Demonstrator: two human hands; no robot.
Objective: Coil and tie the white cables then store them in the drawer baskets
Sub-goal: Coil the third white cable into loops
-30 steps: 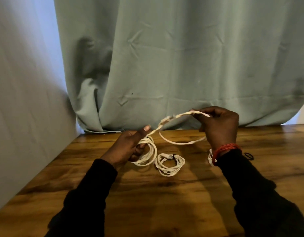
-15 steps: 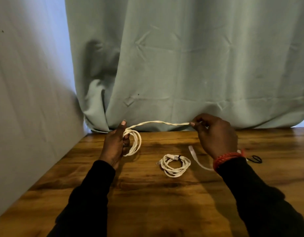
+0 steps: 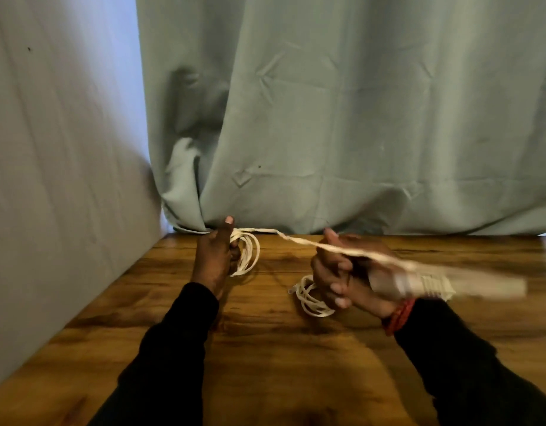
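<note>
**Cable coiling, partly done: one bundle finished, one in hand**

Landmark: finished coil (image 3: 311, 298), a white cable bundle lying on the wooden surface (image 3: 265, 348). Whether a tie is on it cannot be told here; the right hand covers part of it.

- Left hand (image 3: 215, 256): left of and beyond the finished coil, fingers curled round several loops of the white cable (image 3: 250, 250), thumb raised. Loops hang upright from the grip, clear of the finished coil.
- Free run of the same cable: stretches from those loops rightward, passing above the finished coil to the right hand.
- Right hand (image 3: 342, 272): directly over the finished coil's right edge, fingers curled on the cable run. The tail beyond it is motion-blurred; its end cannot be made out.
- Curtain (image 3: 357, 118): behind everything.

Status, as judged: second cable about half wound; remaining length, tying and storing are still to do. No drawer baskets in view.
</note>
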